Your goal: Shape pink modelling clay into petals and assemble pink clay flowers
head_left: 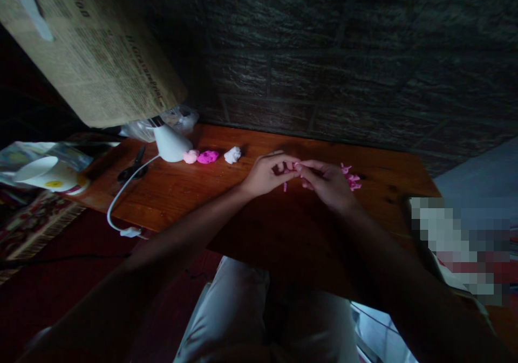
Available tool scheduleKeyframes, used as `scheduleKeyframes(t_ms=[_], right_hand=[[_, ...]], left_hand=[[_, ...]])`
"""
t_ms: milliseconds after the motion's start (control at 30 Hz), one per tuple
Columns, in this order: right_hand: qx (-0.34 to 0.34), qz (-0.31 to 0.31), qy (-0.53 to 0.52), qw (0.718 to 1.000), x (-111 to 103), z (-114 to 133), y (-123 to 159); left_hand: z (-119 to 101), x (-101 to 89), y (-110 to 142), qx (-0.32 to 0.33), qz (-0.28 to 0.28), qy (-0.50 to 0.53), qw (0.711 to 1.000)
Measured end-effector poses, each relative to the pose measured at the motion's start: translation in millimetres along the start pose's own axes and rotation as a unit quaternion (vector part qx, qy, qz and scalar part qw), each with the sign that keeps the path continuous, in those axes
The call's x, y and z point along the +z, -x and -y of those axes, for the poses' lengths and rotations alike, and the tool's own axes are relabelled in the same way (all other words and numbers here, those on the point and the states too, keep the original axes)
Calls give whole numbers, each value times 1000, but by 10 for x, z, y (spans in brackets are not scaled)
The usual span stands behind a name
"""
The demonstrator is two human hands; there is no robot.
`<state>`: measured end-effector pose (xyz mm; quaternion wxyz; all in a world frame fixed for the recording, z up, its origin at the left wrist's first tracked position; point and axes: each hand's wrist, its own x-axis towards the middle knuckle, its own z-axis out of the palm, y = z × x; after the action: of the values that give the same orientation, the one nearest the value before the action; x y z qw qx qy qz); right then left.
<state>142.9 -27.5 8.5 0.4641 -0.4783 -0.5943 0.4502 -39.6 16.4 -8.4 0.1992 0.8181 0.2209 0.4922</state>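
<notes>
My left hand [269,173] and my right hand [326,182] meet fingertip to fingertip above the wooden table. Between their pinched fingers sits a small pink piece of modelling clay [297,165], mostly covered by the fingers. Below the left fingertips a thin pink bit [285,186] shows. Just beyond my right hand lies a cluster of pink clay pieces [353,180], partly hidden by that hand. To the left, in a row, are a pale pink lump [191,156], a magenta lump [208,157] and a white lump [232,155].
A lamp with a white base [170,143] and newsprint shade [101,55] stands at the left, its white cord [115,204] hanging over the table edge. Dark scissors [135,170] and a paper cup [48,173] lie farther left. A brick-patterned wall [283,82] rises behind the table [388,190].
</notes>
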Motion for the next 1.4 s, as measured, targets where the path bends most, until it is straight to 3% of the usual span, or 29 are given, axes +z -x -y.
scheduleKeyframes(t_ms=[200, 467, 733, 1233, 1400], right_hand=[[17, -53, 0, 998, -12, -22, -19], [-26, -41, 44, 998, 7, -61, -11], [-57, -13, 104, 993, -4, 89, 32], [-80, -15, 117, 990, 27, 18, 23], [-76, -6, 111, 991, 22, 29, 18]], left_hand=[[11, 5, 11, -21, 7, 5, 1000], [18, 2, 18, -15, 2, 17, 1000], [10, 0, 21, -20, 20, 26, 999], [-5, -7, 8, -24, 30, 37, 999], [-15, -3, 10, -63, 35, 61, 996]])
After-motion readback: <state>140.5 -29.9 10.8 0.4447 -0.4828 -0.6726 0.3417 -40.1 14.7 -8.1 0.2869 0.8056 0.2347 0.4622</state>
